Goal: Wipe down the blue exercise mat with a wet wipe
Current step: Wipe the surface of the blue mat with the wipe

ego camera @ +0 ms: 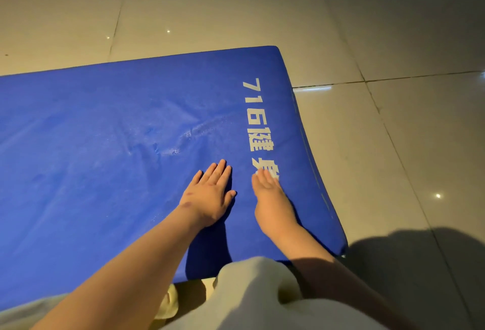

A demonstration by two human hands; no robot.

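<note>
Through the head camera I look down on the blue exercise mat [105, 146], which lies flat on a floor of pale glossy tiles [393, 159]. It runs off the left edge of my picture, and its right end with the rounded far corner is in full view. White lettering [256, 114], starting with "716", runs along that right end. A wrinkled, scuffed streak [189, 133] crosses the cover near the middle.

Both forearms reach forward from the bottom of the frame, bare and nearly parallel, and both hands rest on the mat near its right end.

The left hand [210, 196] lies palm down, released and flat. Its fingers [219, 172] are straight and close together, pointing away from me, with the thumb spread to the right. It grasps nothing.

The right hand [270, 198] sits just beside it, apart by a narrow strip of blue. It is turned so that I see its thumb side, with the fingers laid forward and pressed onto the near end of the lettering. A pale patch [271, 176] shows at its fingertips. I cannot tell whether that is a wipe or part of the print. The fingers look loosely extended, not clenched.

Light grey clothing [252, 293] fills the bottom of the frame, overlapping the near edge of the mat.
</note>
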